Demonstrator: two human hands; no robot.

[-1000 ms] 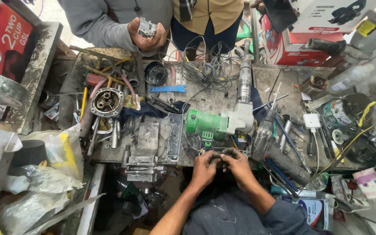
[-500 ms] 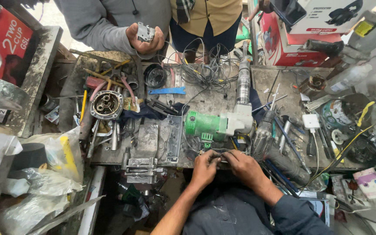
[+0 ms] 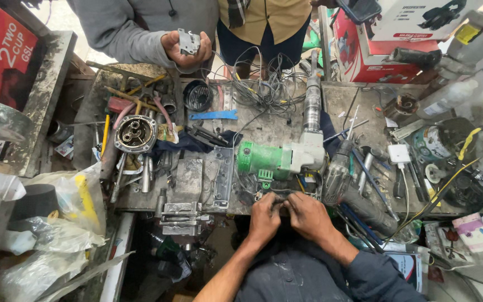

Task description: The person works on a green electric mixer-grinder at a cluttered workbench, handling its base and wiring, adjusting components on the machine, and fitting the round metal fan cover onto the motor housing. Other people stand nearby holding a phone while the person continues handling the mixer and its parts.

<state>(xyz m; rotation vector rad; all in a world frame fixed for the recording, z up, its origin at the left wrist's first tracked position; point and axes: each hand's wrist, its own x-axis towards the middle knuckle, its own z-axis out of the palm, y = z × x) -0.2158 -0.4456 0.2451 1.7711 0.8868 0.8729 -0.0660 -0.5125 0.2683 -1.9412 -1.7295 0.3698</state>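
Head view, looking down on a crowded grey workbench (image 3: pixel 264 131).

Both hands are together at the near edge of the bench. My left hand (image 3: pixel 265 217) and right hand (image 3: pixel 307 215) meet fingertip to fingertip over a small dark part or wire bundle (image 3: pixel 281 196). The fingers of both are curled tightly and pinched narrow around it. What exactly sits between them is too small and too shadowed to identify.

The green-bodied electric power tool with a pale grey gear head (image 3: pixel 279 157) lies on the bench just beyond the fingertips, nearly touching them. Its green trigger block (image 3: pixel 265 179) points towards me. The green motor housing runs left to right, and the steel barrel (image 3: pixel 312 100) turns away from me at the gear head. So the tool lies directly ahead of the pinch. The left hand is nearer the green housing, the right hand nearer the gear head.

Nearby: a round metal gear housing with visible bores (image 3: pixel 135 133) lies well apart to the left, and a loose tangle of thin wires (image 3: pixel 266 86) lies at the far edge.

Across the bench, another person's hand (image 3: pixel 186 50) in a grey sleeve holds a small grey metal part (image 3: pixel 189 41), well clear of mine.
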